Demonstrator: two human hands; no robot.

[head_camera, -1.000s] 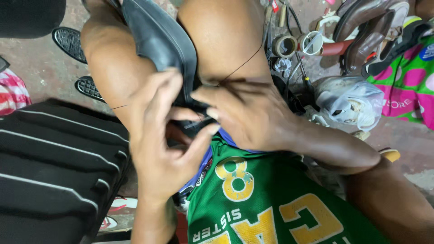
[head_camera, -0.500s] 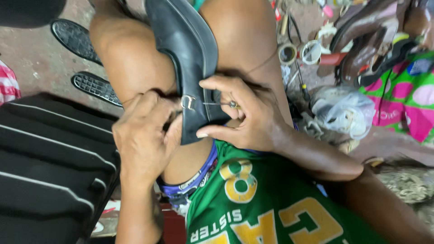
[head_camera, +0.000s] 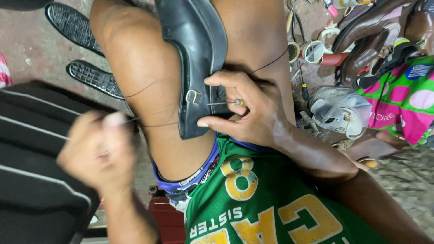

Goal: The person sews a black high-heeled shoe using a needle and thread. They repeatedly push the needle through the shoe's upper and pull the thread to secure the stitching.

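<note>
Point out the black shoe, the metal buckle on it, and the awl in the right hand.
black shoe (head_camera: 199, 40), head view, on the upper's smooth leather.
metal buckle (head_camera: 194, 96), head view, on its silver frame.
awl (head_camera: 224, 103), head view, on the thin metal shaft.
right hand (head_camera: 253, 113), head view, on its back.

Left hand (head_camera: 97, 151) blurred, fingers pinched; right hand (head_camera: 246, 110) curled in a pinching grip.
</note>
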